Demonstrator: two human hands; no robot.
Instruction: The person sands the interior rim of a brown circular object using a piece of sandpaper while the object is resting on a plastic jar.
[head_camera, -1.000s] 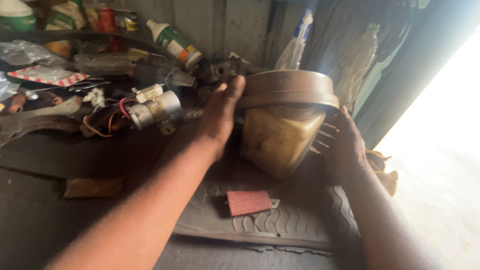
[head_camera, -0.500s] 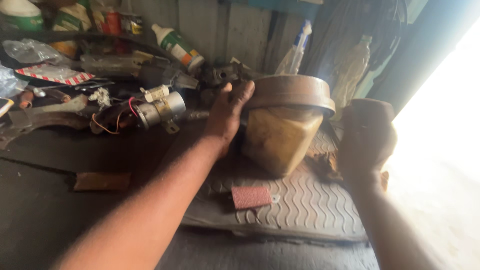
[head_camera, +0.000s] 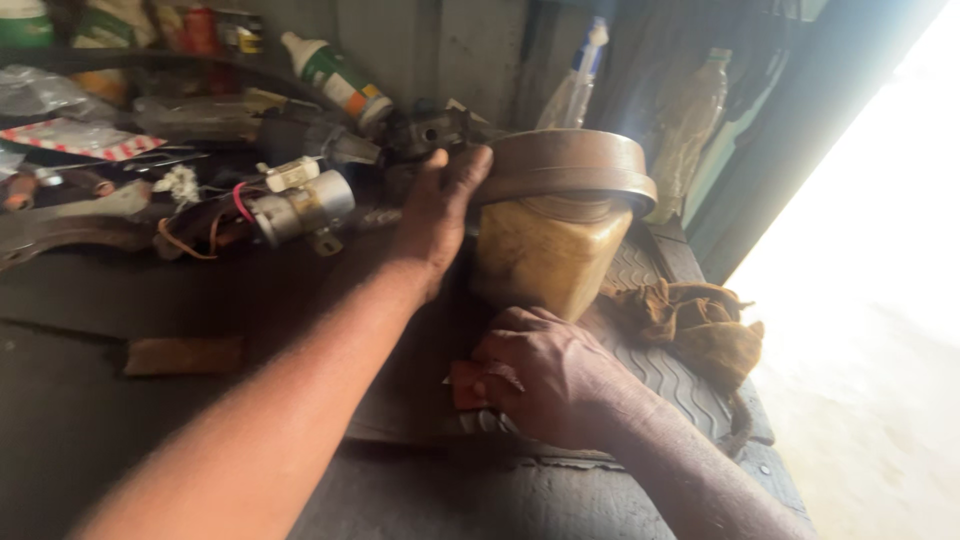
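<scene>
My left hand (head_camera: 440, 215) grips the left rim of a wide brown metal ring (head_camera: 570, 165). The ring rests on top of a yellowish, grimy plastic jar (head_camera: 550, 255), which stands on a ribbed rubber mat (head_camera: 670, 370). In front of the jar, my right hand (head_camera: 545, 375) lies knuckles up on the mat. Its fingers curl over a small reddish flat pad (head_camera: 465, 385), and only the pad's left edge shows.
A crumpled brown rag (head_camera: 700, 325) lies right of the jar. A small cylindrical motor with wires (head_camera: 300, 205), a green-and-white bottle (head_camera: 335, 75), a spray bottle (head_camera: 580, 80) and metal parts crowd the back. A flat brown strip (head_camera: 185, 355) lies at left. The bench edge and bright doorway are at right.
My right hand left the jar's right side, swung down in front of it and closed over the reddish pad. My left hand stayed on the ring.
</scene>
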